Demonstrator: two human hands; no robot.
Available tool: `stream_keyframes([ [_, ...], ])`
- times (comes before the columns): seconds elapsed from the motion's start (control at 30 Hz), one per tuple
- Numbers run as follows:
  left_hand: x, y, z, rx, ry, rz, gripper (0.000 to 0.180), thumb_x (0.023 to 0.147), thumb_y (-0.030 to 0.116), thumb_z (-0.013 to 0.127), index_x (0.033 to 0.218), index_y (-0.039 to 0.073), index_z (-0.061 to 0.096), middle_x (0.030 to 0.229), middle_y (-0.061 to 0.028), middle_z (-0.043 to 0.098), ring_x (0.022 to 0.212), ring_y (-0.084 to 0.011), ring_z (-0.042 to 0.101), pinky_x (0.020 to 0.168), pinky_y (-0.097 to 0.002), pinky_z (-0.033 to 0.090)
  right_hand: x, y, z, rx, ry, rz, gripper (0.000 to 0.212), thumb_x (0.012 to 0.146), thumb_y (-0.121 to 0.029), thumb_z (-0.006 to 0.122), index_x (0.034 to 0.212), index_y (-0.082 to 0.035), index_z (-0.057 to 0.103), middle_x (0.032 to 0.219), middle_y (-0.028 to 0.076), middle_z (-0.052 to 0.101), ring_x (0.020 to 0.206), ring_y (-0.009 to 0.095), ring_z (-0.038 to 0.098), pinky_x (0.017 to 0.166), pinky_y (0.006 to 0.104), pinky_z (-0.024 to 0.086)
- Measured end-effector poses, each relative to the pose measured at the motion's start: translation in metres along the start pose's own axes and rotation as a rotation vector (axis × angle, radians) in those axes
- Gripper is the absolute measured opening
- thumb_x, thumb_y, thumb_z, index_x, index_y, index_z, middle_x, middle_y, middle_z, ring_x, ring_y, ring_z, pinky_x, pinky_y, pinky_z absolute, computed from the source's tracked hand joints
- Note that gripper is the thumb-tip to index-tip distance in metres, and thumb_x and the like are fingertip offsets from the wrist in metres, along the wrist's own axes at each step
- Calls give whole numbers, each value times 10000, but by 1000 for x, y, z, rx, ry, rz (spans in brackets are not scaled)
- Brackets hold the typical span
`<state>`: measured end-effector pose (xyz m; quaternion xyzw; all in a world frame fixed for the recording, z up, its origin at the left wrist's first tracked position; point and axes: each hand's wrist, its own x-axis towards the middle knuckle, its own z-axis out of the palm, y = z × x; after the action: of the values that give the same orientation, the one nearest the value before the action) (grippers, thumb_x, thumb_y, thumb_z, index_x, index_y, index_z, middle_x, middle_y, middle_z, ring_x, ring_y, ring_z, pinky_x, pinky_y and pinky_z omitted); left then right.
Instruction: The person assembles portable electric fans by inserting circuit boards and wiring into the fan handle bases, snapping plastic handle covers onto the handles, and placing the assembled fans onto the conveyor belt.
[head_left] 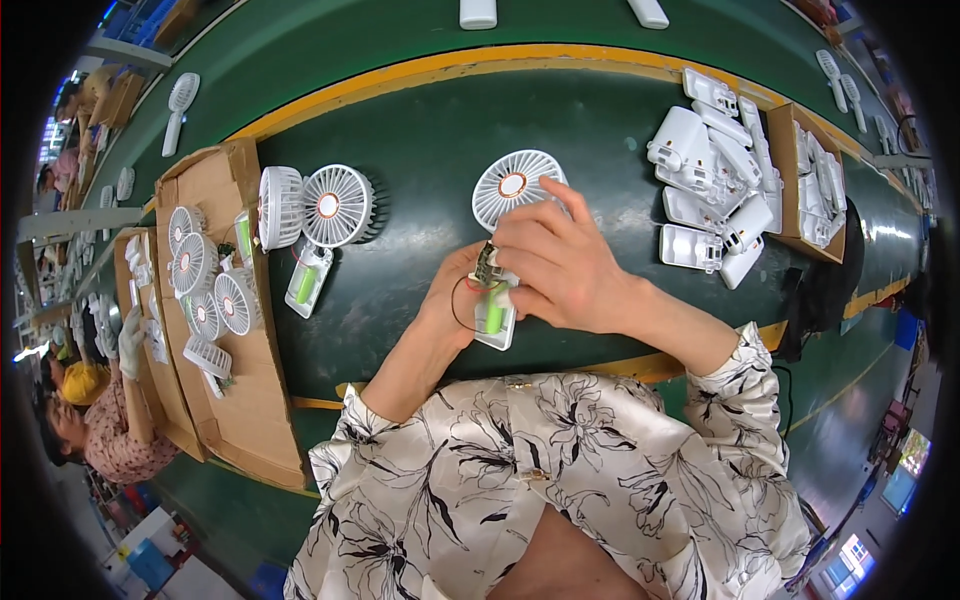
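In front of my chest a white handheld fan [513, 182] lies with its round head pointing away from me and its handle opened up. Inside the handle shell [503, 338] sits a green cylindrical battery [494, 316]. A small circuit board [486, 265] stands at the handle's upper end, and thin red and black wires loop out beside it. My left hand [452, 295] grips the handle from the left, closed around its side. My right hand [570, 262] is closed over the neck and handle from the right, one finger raised by the fan head; its fingertips are partly hidden.
Left on the green table are two more fans [327, 205], one with an open handle. Beyond them a cardboard tray [262, 420] holds several fans. White handle shells [690, 150] pile up at right beside a cardboard box [790, 190]. A co-worker [115, 430] sits far left.
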<state>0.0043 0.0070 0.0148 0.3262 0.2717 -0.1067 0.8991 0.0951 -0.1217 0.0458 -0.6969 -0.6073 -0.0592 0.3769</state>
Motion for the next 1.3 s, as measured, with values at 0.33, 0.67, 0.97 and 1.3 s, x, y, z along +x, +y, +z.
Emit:
stream_keyframes([
  [0.33, -1, 1, -1, 85, -80, -133, 185, 788, 131, 561, 899, -11, 519, 690, -117, 587, 510, -214, 598, 435, -302, 508, 0, 9, 2, 93, -15, -1, 250, 543, -31, 642, 779, -36, 559, 851, 53, 543, 913, 228, 528, 940, 487, 290],
  [0.67, -3, -1, -4, 42, -154, -112, 247, 777, 177, 599, 918, -9, 519, 699, -117, 589, 511, -208, 600, 448, -293, 516, 3, 0, 5, 27, -45, 2, 234, 539, -15, 632, 758, -34, 551, 824, 55, 548, 888, 220, 537, 958, 497, 276],
  [0.97, -4, 5, 5, -229, -28, -144, 235, 838, 173, 496, 957, -29, 505, 757, -136, 592, 556, -228, 610, 463, -321, 520, -13, -4, 14, -109, 235, -124, 159, 548, -97, 586, 682, -27, 534, 853, 65, 558, 879, 230, 568, 935, 530, 293],
  [1.3, -12, 7, 20, -10, 171, 128, 244, 867, 177, 472, 1008, -4, 554, 904, -60, 592, 777, -120, 574, 665, -248, 475, -29, 5, 24, -182, 277, -108, 136, 571, -84, 592, 697, -45, 557, 826, 47, 575, 871, 215, 565, 960, 551, 239],
])
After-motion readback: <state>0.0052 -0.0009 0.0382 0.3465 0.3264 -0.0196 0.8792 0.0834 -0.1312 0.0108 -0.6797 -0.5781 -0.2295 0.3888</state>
